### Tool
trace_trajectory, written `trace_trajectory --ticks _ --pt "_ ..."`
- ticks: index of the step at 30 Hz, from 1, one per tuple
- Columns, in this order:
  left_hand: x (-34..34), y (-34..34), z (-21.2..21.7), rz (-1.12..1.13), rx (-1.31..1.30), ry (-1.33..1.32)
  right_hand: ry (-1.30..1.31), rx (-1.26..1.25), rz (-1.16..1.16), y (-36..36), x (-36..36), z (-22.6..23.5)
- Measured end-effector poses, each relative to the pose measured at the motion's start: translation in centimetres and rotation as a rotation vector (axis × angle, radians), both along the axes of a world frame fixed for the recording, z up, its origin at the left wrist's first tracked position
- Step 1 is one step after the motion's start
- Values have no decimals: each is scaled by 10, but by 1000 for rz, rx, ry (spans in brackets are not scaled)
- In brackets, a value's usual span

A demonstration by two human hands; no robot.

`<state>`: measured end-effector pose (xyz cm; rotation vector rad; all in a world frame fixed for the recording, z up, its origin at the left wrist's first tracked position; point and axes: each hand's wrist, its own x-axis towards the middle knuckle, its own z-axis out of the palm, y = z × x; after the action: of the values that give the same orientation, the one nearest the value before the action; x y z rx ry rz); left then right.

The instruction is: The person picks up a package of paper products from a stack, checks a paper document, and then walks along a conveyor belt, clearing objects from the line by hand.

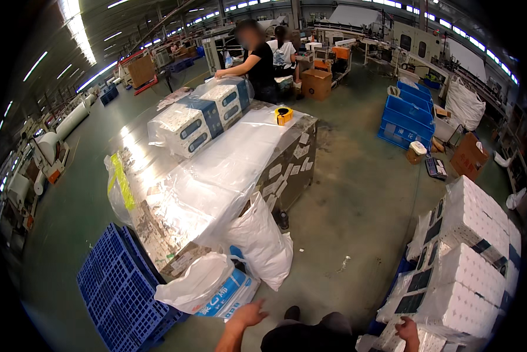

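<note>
My left hand hangs in the air beside a white and blue plastic sack, its fingers stretched out and holding nothing. Low on the right, my right hand is at the near side of a stack of wrapped tissue packs. Its fingers are apart; whether they touch the wrap, I cannot tell. On the metal-topped table ahead stands a clear-bagged bundle of tissue packs. A sheet of clear plastic film lies in front of that bundle, and a yellow tape roll sits near the table's right corner.
Blue plastic pallets lean at the table's left. A stuffed white sack stands against its near side. Across the table, a person in black rests a hand on the bundle. Blue crates and a cardboard box are farther right.
</note>
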<state>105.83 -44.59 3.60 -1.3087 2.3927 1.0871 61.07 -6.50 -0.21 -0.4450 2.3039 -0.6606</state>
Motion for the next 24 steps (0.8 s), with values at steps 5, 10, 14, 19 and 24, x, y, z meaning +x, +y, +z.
trace_trajectory --ticks 5,10,14,19,24 --pt "-188 -80 5 -319 75 324 -906 -24 -190 -29 -26 -133" --pt "-296 -168 1 -404 -3 33 -1001 204 -503 -114 -112 -197" --pt "-381 -227 -14 -269 8 48 -856 192 -495 -188 -248 -180" --pt "-492 -295 -25 -215 126 255 -164 73 7 -353 -435 -192" --pt "-569 -371 -22 -191 89 119 -252 -380 -144 -584 -497 -90"
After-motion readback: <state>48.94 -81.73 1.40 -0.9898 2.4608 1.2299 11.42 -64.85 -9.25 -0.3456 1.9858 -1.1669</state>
